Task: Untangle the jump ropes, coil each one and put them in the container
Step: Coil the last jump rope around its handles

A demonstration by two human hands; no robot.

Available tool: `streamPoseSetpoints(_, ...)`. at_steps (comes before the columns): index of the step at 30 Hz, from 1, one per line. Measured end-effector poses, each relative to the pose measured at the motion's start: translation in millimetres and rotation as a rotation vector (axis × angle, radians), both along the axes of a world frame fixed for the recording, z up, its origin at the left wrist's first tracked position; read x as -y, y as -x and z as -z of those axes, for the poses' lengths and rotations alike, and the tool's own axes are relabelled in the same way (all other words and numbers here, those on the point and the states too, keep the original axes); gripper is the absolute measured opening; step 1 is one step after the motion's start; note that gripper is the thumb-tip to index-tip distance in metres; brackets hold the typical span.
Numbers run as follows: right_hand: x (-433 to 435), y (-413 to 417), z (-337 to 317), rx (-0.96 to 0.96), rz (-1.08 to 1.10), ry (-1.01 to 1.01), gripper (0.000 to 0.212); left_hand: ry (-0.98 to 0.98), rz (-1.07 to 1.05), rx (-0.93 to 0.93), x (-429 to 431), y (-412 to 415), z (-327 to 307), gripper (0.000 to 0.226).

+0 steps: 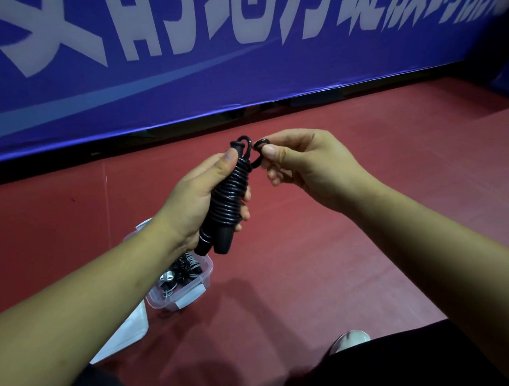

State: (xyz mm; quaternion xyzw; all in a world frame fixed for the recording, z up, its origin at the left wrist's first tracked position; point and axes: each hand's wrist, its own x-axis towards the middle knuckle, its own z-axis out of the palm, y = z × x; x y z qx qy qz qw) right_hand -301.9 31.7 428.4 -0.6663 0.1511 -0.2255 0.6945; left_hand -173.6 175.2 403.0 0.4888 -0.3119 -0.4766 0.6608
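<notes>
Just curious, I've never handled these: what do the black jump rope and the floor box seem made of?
Jump rope: glossy black cord, probably PVC or rubber; highlights glint along its coils. Container: clear plastic, slightly cloudy; the ropes inside show through its wall.

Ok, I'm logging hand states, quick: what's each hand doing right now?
Left hand: closed around the coiled black jump rope.
Right hand: pinching the rope's loose end loop.
</notes>
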Motion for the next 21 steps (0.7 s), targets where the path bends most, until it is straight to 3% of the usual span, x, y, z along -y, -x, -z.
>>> streamPoseSetpoints(8, -2, -4, 1, -0.002, 0.071, -0.167, 0.016, -0.022, 0.038, -0.014, -3, 2, -2, 0.047)
streamPoseSetpoints(14, -5, -1, -5, 0.024, -0.121, -0.321, 0.024, -0.062, 0.035, -0.086, -5, -5, -3, 0.056)
streamPoseSetpoints(21, -5, 2, -8, -0.06, -0.196, -0.347, 0.015, -0.076, 0.081, -0.104, -8, -5, -5, 0.052)
